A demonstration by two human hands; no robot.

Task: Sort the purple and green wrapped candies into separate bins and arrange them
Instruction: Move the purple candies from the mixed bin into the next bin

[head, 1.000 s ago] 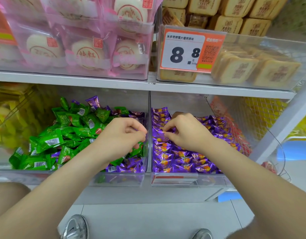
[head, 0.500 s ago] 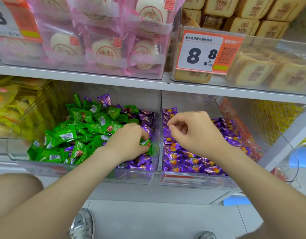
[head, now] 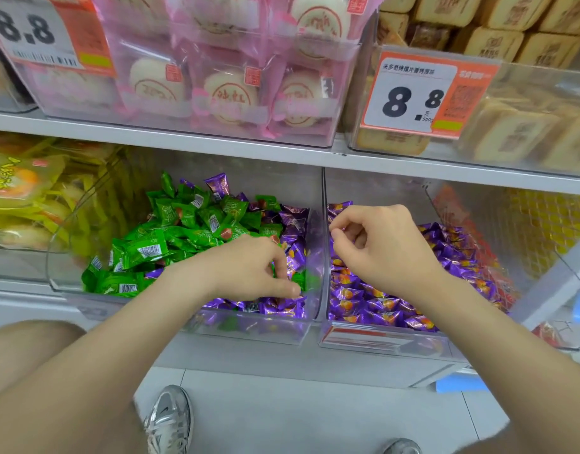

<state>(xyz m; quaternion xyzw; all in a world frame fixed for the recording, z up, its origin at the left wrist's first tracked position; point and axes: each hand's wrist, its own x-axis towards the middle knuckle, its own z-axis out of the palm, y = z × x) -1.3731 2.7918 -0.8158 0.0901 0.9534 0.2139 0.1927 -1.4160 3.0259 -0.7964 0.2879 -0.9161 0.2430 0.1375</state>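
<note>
Green candies [head: 183, 231] fill most of the clear left bin [head: 249, 327]. Purple candies [head: 295, 224] lie mixed in along that bin's right side and front. The right bin [head: 380, 337] holds only purple candies [head: 380, 303]. My left hand [head: 249, 270] reaches down into the left bin's front right corner, thumb and fingers pinching a purple candy there. My right hand [head: 377, 247] hovers over the back left of the right bin. Its fingers are loosely curled and no candy shows in them.
A white shelf edge [head: 183, 142] runs just above the bins and carries a bin of pink-wrapped buns [head: 216, 93] and a price tag [head: 413, 96]. Yellow packs [head: 20, 191] fill the bin to the left. My shoe [head: 170, 417] stands on the floor below.
My left hand has sunk lower, into the front right corner of the left bin. My right hand has lifted slightly off the purple candies. The view has shifted left.
</note>
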